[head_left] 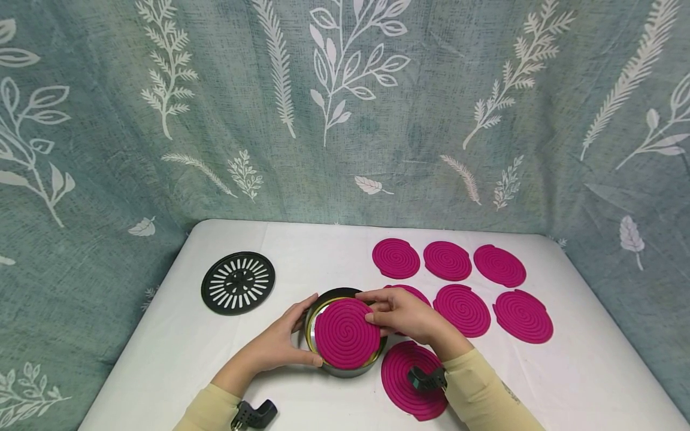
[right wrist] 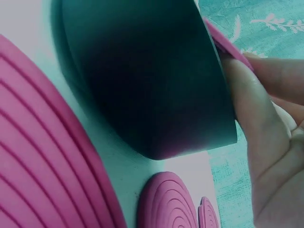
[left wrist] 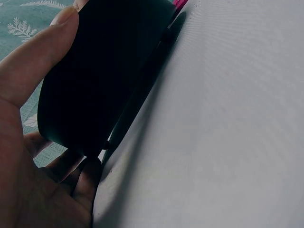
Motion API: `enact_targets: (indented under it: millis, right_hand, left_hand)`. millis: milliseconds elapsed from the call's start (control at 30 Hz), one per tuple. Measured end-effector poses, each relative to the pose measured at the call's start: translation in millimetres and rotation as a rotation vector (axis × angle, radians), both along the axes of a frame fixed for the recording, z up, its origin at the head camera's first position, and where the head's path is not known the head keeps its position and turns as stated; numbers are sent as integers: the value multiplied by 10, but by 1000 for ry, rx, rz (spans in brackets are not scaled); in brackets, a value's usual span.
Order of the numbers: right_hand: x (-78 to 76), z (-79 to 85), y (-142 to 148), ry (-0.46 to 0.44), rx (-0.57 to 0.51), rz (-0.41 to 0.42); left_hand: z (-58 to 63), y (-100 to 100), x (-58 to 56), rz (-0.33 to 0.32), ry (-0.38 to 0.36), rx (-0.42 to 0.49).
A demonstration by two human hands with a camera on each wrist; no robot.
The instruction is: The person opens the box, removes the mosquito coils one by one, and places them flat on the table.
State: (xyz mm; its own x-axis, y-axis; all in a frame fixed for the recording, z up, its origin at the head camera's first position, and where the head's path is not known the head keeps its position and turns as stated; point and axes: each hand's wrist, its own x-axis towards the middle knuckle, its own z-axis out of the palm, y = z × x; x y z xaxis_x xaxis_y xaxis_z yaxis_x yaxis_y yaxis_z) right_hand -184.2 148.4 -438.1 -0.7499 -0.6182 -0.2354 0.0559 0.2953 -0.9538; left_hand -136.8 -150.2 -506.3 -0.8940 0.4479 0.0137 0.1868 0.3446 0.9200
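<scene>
A round black container (head_left: 345, 373) with a gold inner rim stands on the table in front of me. My left hand (head_left: 272, 346) grips its left side, the thumb at the near rim and the fingers round the outside wall. Between thumb and fingers, my right hand (head_left: 412, 314) pinches the right edge of a pink spiral coaster (head_left: 347, 335). That coaster lies over the container's opening and hides most of the inside. In the right wrist view, the thumb is right at the container's rim with the coaster's edge (right wrist: 228, 42) above it.
A black slotted disc (head_left: 207, 293) lies at the back left of the white table (head_left: 162, 371). Several more pink spiral coasters (head_left: 462, 310) are laid out in rows at the right. Another coaster (head_left: 401, 383) lies beneath my right wrist, close to the container.
</scene>
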Motion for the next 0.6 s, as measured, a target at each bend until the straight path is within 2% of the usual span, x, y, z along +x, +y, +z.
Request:
enact_targets:
  millis: [333,600]
  right_hand:
    - [36,-68,51,-23,-86,-71]
    - [56,-54,98,-21,-99,-116]
  left_hand:
    - [-13,-10,-7,-4,6,4]
    - [-13,-17,4,-9,0,34]
